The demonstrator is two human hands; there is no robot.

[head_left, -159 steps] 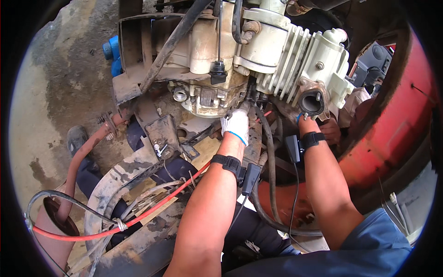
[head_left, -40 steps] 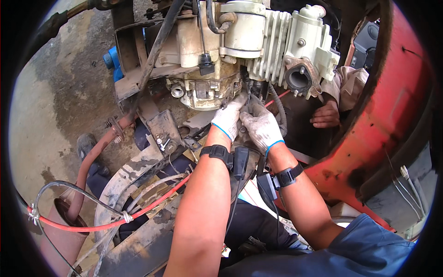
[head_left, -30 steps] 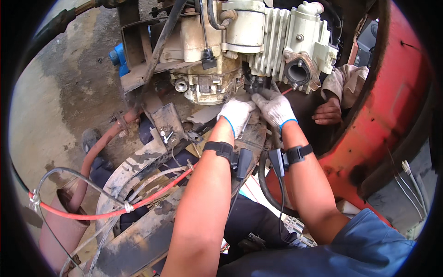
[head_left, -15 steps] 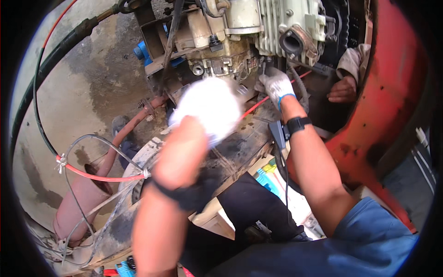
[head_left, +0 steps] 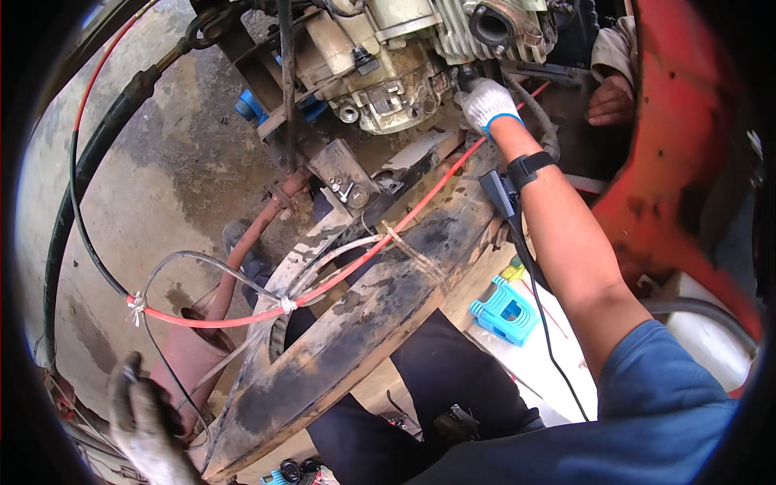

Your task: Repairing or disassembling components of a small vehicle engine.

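At the top is a dirty pale engine (head_left: pixel 392 93) with a finned cylinder and an open round port (head_left: pixel 492 24). Directly beneath the fins, my right hand (head_left: pixel 487 107), in a white glove with a blue cuff, has its fingers curled around a dark part among hoses; what exactly they grip is hidden. A grey corrugated hose (head_left: pixel 537 121) runs just right of it, and a red line (head_left: pixel 428 194) passes below. Far to the lower left, my left hand (head_left: pixel 145 416), in a grimy glove, is raised with fingers loosely apart, beside a rusty pink cylinder (head_left: pixel 174 376).
A scorched metal frame (head_left: pixel 339 356) crosses below. A co-worker's hand (head_left: pixel 610 105) rests right of the engine, beside a curved red panel (head_left: pixel 671 162). Blue plastic pieces (head_left: pixel 505 311) lie on a white surface. Black hoses (head_left: pixel 89 202) hang at left over concrete (head_left: pixel 174 149).
My left hand has left the spot beside my right and swung down to the far lower left. My right hand stays under the engine. The view has shifted, putting engine and right hand higher.
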